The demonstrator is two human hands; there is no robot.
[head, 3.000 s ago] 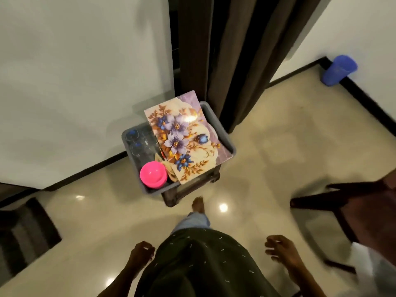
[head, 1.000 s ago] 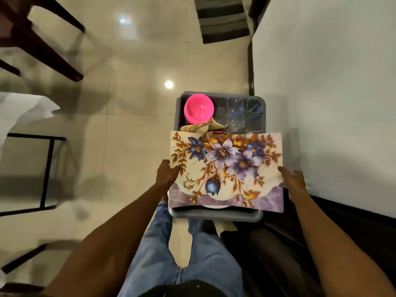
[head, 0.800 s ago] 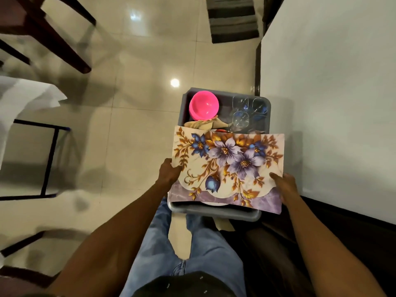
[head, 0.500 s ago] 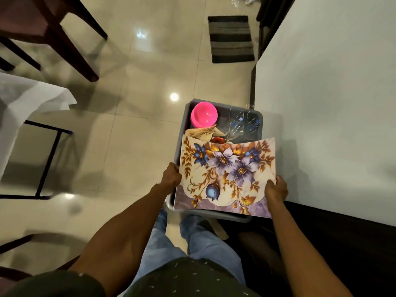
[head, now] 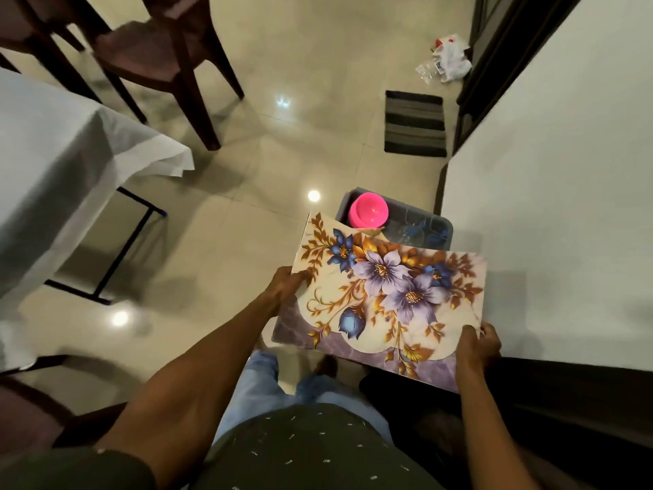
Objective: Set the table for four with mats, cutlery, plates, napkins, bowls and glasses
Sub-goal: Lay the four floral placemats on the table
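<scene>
Between the fingers [head: 470, 334] the place mat [head: 381, 298] shows purple and blue flowers, golden-brown leaves on cream, with a mauve marbled border. Beyond it: pink bowls [head: 368, 210] in a grey tub [head: 447, 224], a grey-and-black-striped rug [head: 414, 123], a white tablecloth [head: 60, 164].

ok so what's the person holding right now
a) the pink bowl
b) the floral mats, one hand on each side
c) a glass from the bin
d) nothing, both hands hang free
b: the left hand grips the left edge of the floral mats and the right hand pinches the near right corner, while the pink bowl sits in the grey bin.
</scene>
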